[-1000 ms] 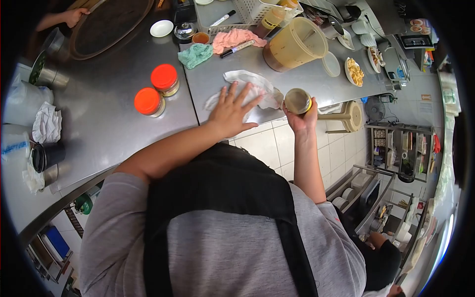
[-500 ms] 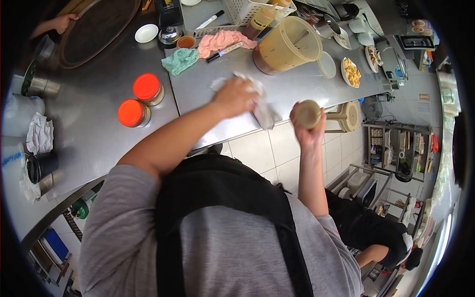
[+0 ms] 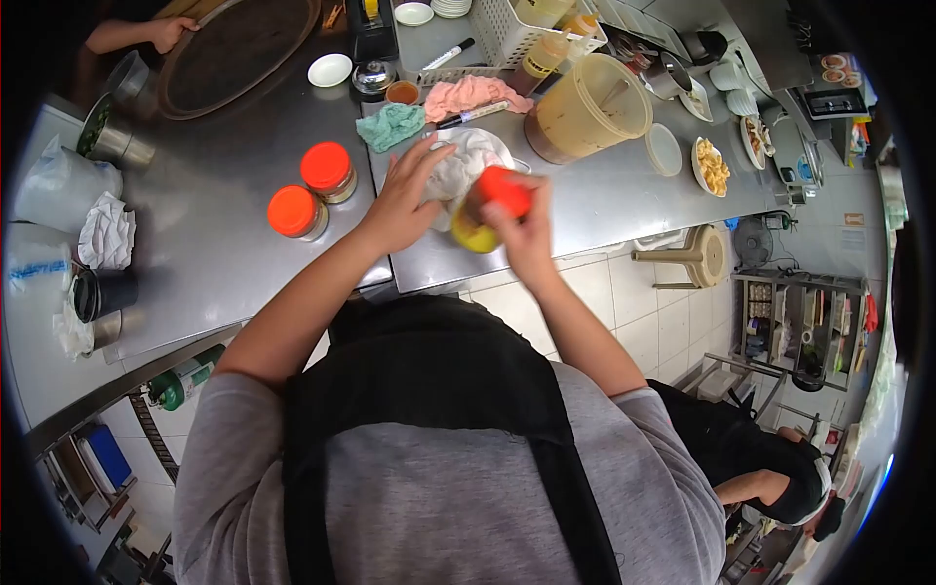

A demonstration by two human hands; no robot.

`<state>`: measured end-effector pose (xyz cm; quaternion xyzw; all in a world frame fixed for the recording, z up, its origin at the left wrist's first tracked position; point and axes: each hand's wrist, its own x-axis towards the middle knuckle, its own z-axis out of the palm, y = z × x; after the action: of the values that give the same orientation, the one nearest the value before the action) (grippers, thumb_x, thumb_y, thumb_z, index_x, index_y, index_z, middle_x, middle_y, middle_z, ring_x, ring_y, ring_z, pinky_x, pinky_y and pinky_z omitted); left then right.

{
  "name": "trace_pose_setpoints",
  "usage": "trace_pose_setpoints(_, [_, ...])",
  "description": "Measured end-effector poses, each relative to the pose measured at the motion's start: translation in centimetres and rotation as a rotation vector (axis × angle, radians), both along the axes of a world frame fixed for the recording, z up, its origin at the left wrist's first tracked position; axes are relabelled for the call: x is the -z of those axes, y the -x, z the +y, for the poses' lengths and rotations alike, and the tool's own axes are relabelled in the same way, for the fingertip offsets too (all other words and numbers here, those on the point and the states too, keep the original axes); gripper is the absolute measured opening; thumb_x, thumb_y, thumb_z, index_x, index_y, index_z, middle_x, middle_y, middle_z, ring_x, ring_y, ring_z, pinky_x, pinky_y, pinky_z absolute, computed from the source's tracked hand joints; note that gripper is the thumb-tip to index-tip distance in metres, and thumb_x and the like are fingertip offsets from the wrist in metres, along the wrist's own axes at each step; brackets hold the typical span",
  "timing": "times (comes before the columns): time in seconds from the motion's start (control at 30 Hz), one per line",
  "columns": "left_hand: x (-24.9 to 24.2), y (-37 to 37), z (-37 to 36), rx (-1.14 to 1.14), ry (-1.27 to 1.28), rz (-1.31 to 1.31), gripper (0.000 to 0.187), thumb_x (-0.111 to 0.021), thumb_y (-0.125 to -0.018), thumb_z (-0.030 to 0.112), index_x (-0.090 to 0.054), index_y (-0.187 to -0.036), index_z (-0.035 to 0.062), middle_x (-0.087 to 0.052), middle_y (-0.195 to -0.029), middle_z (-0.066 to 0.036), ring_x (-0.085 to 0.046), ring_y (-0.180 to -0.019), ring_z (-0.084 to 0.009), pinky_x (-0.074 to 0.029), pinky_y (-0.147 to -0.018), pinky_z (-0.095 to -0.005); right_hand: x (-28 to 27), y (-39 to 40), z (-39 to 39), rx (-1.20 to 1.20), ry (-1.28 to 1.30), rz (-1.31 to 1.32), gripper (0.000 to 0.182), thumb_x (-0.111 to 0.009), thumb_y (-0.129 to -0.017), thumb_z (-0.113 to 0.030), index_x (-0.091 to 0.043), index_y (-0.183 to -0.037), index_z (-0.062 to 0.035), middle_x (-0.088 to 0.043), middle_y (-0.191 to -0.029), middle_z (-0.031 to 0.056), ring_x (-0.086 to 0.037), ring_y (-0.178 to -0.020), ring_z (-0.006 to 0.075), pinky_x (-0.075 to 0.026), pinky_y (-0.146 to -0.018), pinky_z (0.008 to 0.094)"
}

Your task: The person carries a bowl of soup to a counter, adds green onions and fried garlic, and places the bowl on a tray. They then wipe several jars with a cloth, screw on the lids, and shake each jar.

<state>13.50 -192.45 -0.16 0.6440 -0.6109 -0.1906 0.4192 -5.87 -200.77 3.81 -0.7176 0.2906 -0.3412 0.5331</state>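
Note:
My right hand [image 3: 528, 229] grips a red-lidded jar [image 3: 475, 234] by its lid end, tilted above the steel counter; the jar is slightly blurred and its contents look yellowish. Beside it, my left hand [image 3: 406, 200] is open, fingers spread, at the left edge of a crumpled white cloth [image 3: 468, 156]. Part of the cloth is hidden behind the jar. Two more jars with red lids, a nearer one [image 3: 296, 213] and a farther one [image 3: 329, 172], stand upright to the left of my left hand.
A green cloth [image 3: 390, 125], a pink cloth [image 3: 466, 95] and a marker [image 3: 473, 114] lie behind the white cloth. A large plastic tub [image 3: 575, 112] stands back right, near a bowl of yellowish food [image 3: 711, 166]. Another person's hand [image 3: 174, 33] holds a round tray [image 3: 234, 58].
My left hand has let go of the white cloth and moved left. My right hand has brought the jar left over the counter, turning its red lid into view.

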Motion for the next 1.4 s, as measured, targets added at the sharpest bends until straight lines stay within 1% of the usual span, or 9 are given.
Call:
trace_pose_setpoints(0.07, [0.0, -0.4, 2.6, 0.054, -0.002, 0.079, 0.080, -0.062, -0.075, 0.004, -0.033, -0.149, 0.0130, -0.033, -0.152, -0.017, -0.030, -0.142, -0.0366, -0.023, -0.118, -0.0445, 2.8, -1.6, 1.2, -0.176, 0.410, -0.005, 0.060, -0.084, -0.075, -0.016, -0.046, -0.120, -0.0047, -0.050, -0.126, 0.0238, -0.053, -0.116, 0.0363, -0.044, -0.098, 0.0417])
trace_pose_setpoints(0.3, [0.3, 1.2, 7.9, -0.044, -0.116, 0.218, 0.095, -0.081, -0.072, 0.018, -0.027, -0.149, 0.0041, -0.042, -0.141, -0.021, -0.043, -0.131, -0.0361, -0.036, -0.111, -0.0423, 5.4, -3.4, 0.5, -0.305, 0.328, 0.035, 0.077, -0.074, -0.083, -0.030, -0.035, -0.146, -0.0075, -0.035, -0.150, 0.0238, -0.034, -0.138, 0.0433, -0.028, -0.114, 0.0469])
trace_pose_setpoints(0.5, [1.9, 1.9, 5.9, -0.120, -0.050, 0.090, 0.085, -0.087, -0.068, 0.026, -0.044, -0.138, 0.0065, -0.049, -0.131, -0.015, -0.049, -0.124, -0.0352, -0.042, -0.104, -0.0426, 7.4, -3.9, -4.6, -0.208, 0.914, 0.441, 0.036, -0.068, -0.086, -0.018, -0.065, -0.121, -0.0123, -0.057, -0.130, 0.0163, -0.049, -0.124, 0.0387, -0.039, -0.104, 0.0444])
trace_pose_setpoints(0.6, [2.1, 1.7, 4.5, -0.128, -0.056, 0.116, 0.086, -0.087, -0.068, 0.029, -0.043, -0.138, 0.0055, -0.050, -0.131, -0.017, -0.050, -0.122, -0.0361, -0.042, -0.103, -0.0428, 8.1, -3.6, -5.6, -0.007, 0.842, 0.418, 0.015, -0.074, -0.080, -0.018, -0.069, -0.090, -0.0089, -0.060, -0.086, 0.0096, -0.053, -0.083, 0.0333, -0.043, -0.075, 0.0436])
trace_pose_setpoints(0.77, [2.1, 1.0, 2.9, -0.213, -0.067, 0.090, 0.082, -0.084, -0.072, 0.024, -0.041, -0.140, 0.0049, -0.047, -0.135, -0.018, -0.048, -0.124, -0.0370, -0.041, -0.105, -0.0436, 6.6, -1.5, -7.7, 0.296, 0.815, 0.601, 0.020, -0.073, -0.083, -0.029, -0.072, -0.087, -0.0101, -0.062, -0.101, 0.0081, -0.055, -0.096, 0.0325, -0.043, -0.080, 0.0446])
trace_pose_setpoints(0.93, [-0.5, -1.1, 9.2, -0.298, 0.295, -0.349, 0.087, -0.084, -0.074, 0.023, -0.037, -0.143, 0.0017, -0.041, -0.142, -0.019, -0.042, -0.131, -0.0347, -0.039, -0.107, -0.0421, 0.1, -1.9, -2.7, 0.301, 0.830, 0.301, 0.043, -0.065, -0.088, -0.010, -0.053, -0.129, -0.0023, -0.052, -0.128, 0.0220, -0.046, -0.124, 0.0384, -0.034, -0.105, 0.0485])
trace_pose_setpoints(1.0, [-0.3, -2.9, 11.1, -0.436, 0.521, -0.437, 0.087, -0.085, -0.074, 0.023, -0.036, -0.143, 0.0006, -0.038, -0.145, -0.019, -0.039, -0.134, -0.0333, -0.038, -0.108, -0.0413, -0.3, -2.2, 1.1, 0.087, 0.781, 0.111, 0.047, -0.073, -0.079, -0.007, -0.055, -0.121, 0.0004, -0.059, -0.119, 0.0187, -0.054, -0.113, 0.0387, -0.041, -0.100, 0.0464])
trace_pose_setpoints(1.13, [1.7, -6.1, 12.9, -0.717, 0.197, 0.040, 0.082, -0.087, -0.072, 0.020, -0.041, -0.137, -0.0014, -0.052, -0.133, -0.019, -0.053, -0.124, -0.0291, -0.044, -0.102, -0.0378, -0.3, -6.0, 6.1, -0.519, 0.492, 0.370, 0.056, -0.075, -0.082, -0.012, -0.050, -0.132, -0.0059, -0.056, -0.120, 0.0161, -0.060, -0.105, 0.0299, -0.050, -0.091, 0.0382])
trace_pose_setpoints(1.4, [-0.9, -6.5, 14.0, -0.334, 0.074, 0.536, 0.077, -0.087, -0.068, 0.018, -0.046, -0.131, 0.0013, -0.058, -0.126, -0.017, -0.060, -0.116, -0.0263, -0.047, -0.096, -0.0367, 0.8, -10.9, 9.8, -0.467, 0.319, 0.216, 0.107, -0.087, -0.072, -0.019, -0.018, -0.153, -0.0078, -0.045, -0.139, 0.0177, -0.052, -0.126, 0.0305, -0.047, -0.100, 0.0396])
